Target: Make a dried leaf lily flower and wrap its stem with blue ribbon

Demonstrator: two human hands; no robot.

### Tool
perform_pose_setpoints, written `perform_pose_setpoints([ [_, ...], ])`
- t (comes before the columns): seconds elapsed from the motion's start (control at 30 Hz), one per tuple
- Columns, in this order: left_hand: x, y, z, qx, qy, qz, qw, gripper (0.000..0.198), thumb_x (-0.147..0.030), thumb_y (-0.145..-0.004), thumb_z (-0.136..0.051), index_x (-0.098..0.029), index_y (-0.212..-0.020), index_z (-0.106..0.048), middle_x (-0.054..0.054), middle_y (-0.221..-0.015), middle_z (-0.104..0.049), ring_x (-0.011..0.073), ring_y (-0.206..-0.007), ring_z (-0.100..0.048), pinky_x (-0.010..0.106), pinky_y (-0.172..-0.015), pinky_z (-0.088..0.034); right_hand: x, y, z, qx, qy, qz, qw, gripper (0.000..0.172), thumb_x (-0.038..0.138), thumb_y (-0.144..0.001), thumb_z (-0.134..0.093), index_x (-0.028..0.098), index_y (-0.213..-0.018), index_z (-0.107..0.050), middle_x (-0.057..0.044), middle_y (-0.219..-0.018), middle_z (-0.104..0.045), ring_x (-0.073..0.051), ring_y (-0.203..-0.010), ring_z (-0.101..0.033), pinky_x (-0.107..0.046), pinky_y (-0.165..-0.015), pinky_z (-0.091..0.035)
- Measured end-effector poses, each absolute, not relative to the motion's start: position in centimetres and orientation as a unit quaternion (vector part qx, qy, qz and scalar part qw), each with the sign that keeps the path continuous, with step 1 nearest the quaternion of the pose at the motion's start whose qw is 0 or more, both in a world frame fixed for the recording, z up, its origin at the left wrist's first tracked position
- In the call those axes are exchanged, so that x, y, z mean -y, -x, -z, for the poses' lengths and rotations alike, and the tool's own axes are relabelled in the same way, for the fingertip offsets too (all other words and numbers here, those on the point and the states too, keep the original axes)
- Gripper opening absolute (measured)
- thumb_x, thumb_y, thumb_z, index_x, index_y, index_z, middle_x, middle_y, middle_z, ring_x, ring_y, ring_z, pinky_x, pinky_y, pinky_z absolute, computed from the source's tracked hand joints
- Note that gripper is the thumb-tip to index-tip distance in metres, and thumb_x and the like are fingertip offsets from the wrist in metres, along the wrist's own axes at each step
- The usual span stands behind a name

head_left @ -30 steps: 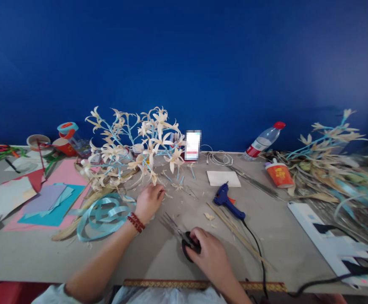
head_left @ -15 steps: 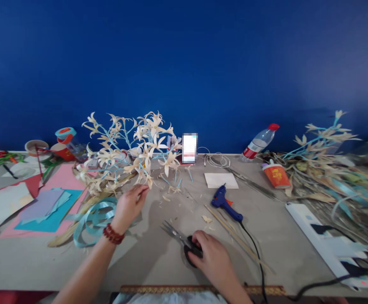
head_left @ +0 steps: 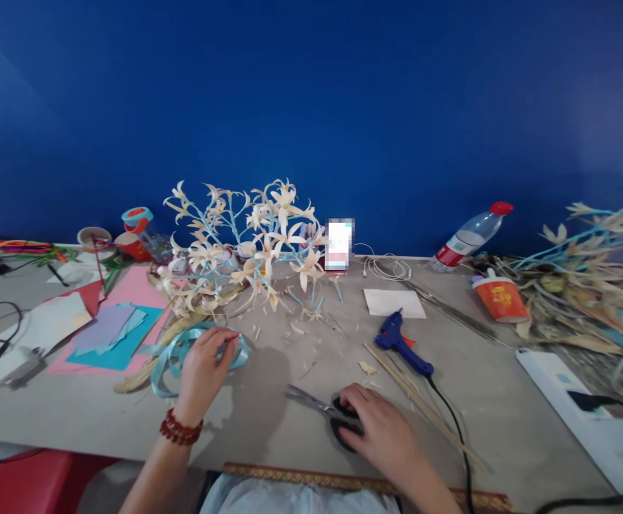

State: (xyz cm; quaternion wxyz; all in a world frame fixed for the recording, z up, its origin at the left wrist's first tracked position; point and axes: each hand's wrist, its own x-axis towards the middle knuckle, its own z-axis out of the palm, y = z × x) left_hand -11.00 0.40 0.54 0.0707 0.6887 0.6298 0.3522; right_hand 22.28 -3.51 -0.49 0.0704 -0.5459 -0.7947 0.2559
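My left hand (head_left: 207, 368), with a dark red bead bracelet at the wrist, is over a loose coil of pale blue ribbon (head_left: 164, 371). Thumb and fingertips are pinched together; what lies between them, if anything, I cannot make out. My right hand (head_left: 381, 428) grips the black handles of scissors (head_left: 311, 400) low over the table, blades pointing left. Beyond my hands stands a cluster of cream artificial flowers (head_left: 284, 235) on pale blue stems. Small cream scraps (head_left: 368, 368) and short blue stem pieces (head_left: 319, 303) lie between the flowers and the scissors.
A blue glue gun (head_left: 402, 343) lies right of centre, its black cord running toward the front edge. Thin sticks (head_left: 424, 407) lie beside it. Farther right are a white power strip (head_left: 552, 407), an orange cup (head_left: 499, 300) and a tilted bottle (head_left: 469, 239). Coloured paper (head_left: 145, 339) lies left.
My left hand has drawn back from the lower flowers to over the ribbon coil. My right hand stays on the scissors. The whole view has shifted leftward.
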Motion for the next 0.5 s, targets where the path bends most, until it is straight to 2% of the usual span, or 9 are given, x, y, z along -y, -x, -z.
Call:
perform_pose_setpoints([
  [0.1, -0.9, 11.3, -1.0, -0.621, -0.698, -0.353, 0.047, 0.017, -0.029, -0.092, -0.052, -0.022, -0.093, -0.067, 0.007, -0.097, -0.07, 0.0245, -0.095, -0.065, 0.038, -0.088, -0.05, 3.5, -22.6, 0.4, 0.792, 0.546, -0.263, 0.076, 0.025, 0.01, -0.07, -0.064, 0.021, -0.093, -0.061, -0.007, -0.101, -0.068, -0.026, -0.094, -0.064, -0.033, -0.08, -0.046],
  [0.3, -0.4, 13.5, -1.6, -0.671, -0.612, -0.418, -0.02, 0.016, -0.028, -0.095, -0.049, -0.022, -0.098, -0.064, 0.006, -0.097, -0.07, 0.0235, -0.094, -0.064, 0.036, -0.086, -0.049, 3.4, -22.7, 0.8, 0.779, 0.565, -0.267, 0.058, 0.016, 0.012, -0.074, -0.063, 0.021, -0.085, -0.057, -0.005, -0.094, -0.066, -0.023, -0.085, -0.065, -0.03, -0.074, -0.046],
  [0.37, -0.5, 13.8, -1.1, -0.666, -0.643, -0.377, -0.022, 0.017, -0.028, -0.094, -0.05, -0.022, -0.098, -0.065, 0.007, -0.098, -0.07, 0.0246, -0.095, -0.063, 0.037, -0.086, -0.048, 3.3, -22.7, 0.9, 0.78, 0.563, -0.268, 0.055, 0.017, 0.012, -0.073, -0.064, 0.021, -0.085, -0.057, -0.005, -0.094, -0.066, -0.023, -0.083, -0.065, -0.03, -0.073, -0.046],
  [0.5, -1.5, 13.3, 0.3, -0.664, -0.718, -0.202, -0.052, 0.018, -0.029, -0.088, -0.058, -0.025, -0.1, -0.071, 0.008, -0.104, -0.07, 0.0315, -0.098, -0.059, 0.045, -0.085, -0.044, 3.1, -22.8, 0.7, 0.781, 0.553, -0.283, 0.065, 0.018, 0.015, -0.072, -0.066, 0.023, -0.087, -0.058, -0.003, -0.095, -0.066, -0.022, -0.083, -0.065, -0.028, -0.071, -0.045],
])
